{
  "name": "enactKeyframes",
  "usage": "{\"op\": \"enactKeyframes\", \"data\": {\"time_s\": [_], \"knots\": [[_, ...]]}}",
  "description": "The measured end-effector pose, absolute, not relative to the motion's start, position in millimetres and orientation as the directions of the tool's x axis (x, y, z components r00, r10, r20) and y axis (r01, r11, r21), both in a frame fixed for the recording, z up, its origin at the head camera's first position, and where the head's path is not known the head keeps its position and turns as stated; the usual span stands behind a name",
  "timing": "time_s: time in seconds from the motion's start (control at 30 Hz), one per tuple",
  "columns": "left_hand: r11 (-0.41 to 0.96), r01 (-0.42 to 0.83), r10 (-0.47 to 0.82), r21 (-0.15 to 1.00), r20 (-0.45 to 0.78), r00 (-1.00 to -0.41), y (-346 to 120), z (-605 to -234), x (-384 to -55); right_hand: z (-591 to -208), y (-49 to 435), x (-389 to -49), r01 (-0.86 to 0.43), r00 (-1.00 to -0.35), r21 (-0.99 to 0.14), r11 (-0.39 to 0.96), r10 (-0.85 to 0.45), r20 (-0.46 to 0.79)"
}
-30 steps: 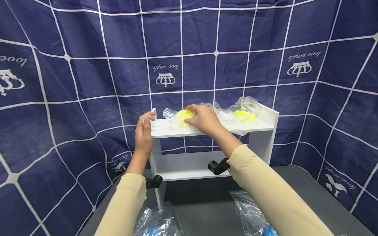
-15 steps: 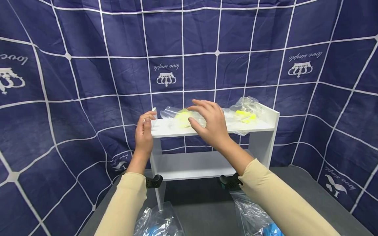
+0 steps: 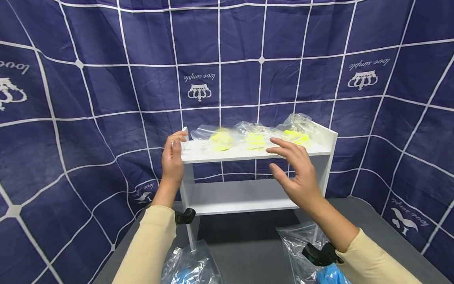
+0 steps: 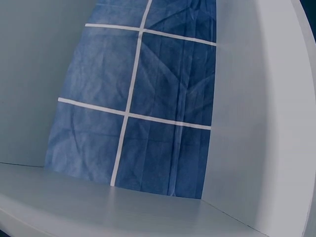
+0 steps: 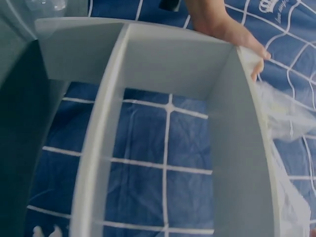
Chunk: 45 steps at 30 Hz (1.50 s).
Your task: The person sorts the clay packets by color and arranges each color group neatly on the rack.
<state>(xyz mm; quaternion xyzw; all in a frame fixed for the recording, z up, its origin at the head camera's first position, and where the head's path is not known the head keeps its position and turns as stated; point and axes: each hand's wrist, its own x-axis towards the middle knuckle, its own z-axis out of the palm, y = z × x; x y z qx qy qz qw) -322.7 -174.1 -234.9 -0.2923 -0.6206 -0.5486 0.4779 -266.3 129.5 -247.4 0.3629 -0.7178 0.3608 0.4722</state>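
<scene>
My left hand [image 3: 172,159] grips the upper left corner of a small white shelf unit [image 3: 255,157], its fingers over the side panel. In the right wrist view the left hand [image 5: 229,30] shows at that corner too. My right hand [image 3: 298,173] hangs in front of the right half of the top board, fingers spread, holding nothing. Along the top lie three clear plastic bags with yellow contents: a left bag [image 3: 221,139], a middle bag [image 3: 255,140] and a right bag [image 3: 298,136]. What the yellow things are is not distinct through the plastic.
On the dark grey surface [image 3: 244,248] below, a clear bag with something blue [image 3: 191,270] lies at the front left and another blue-filled bag [image 3: 331,273] at the front right. A navy curtain with white lines [image 3: 234,43] hangs close behind and beside the shelf unit.
My right hand has let go of the left bag on the top board and drawn away to the right and toward me. My left hand stays at the corner.
</scene>
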Motion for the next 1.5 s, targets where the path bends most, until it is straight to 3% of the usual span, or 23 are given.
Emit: {"op": "enactKeyframes", "data": {"time_s": [0.17, 0.53, 0.77, 1.03, 1.27, 1.5], "knots": [[0.231, 0.881, -0.161, 0.412, 0.910, -0.383, -175, -234, -321, -266, 156, -255, -0.841, -0.369, -0.226, 0.492, -0.215, 0.904], [0.228, 0.872, -0.156, 0.432, 0.901, -0.406, -175, -235, -320, -312, 200, -237, -0.802, -0.439, -0.236, 0.549, -0.272, 0.856], [0.233, 0.875, -0.159, 0.425, 0.904, -0.397, -174, -234, -320, -348, 229, -235, -0.718, -0.612, -0.344, 0.605, -0.313, 0.726], [0.234, 0.872, -0.163, 0.430, 0.902, -0.401, -174, -235, -320, -394, 259, -226, -0.666, -0.702, -0.340, 0.664, -0.403, 0.587], [0.236, 0.871, -0.161, 0.430, 0.901, -0.402, -174, -235, -321, -441, 286, -224, -0.704, -0.655, -0.230, 0.672, -0.489, 0.576], [0.226, 0.872, -0.160, 0.434, 0.900, -0.406, -173, -236, -322, -484, 305, -228, -0.695, -0.653, -0.156, 0.702, -0.525, 0.546]]}}
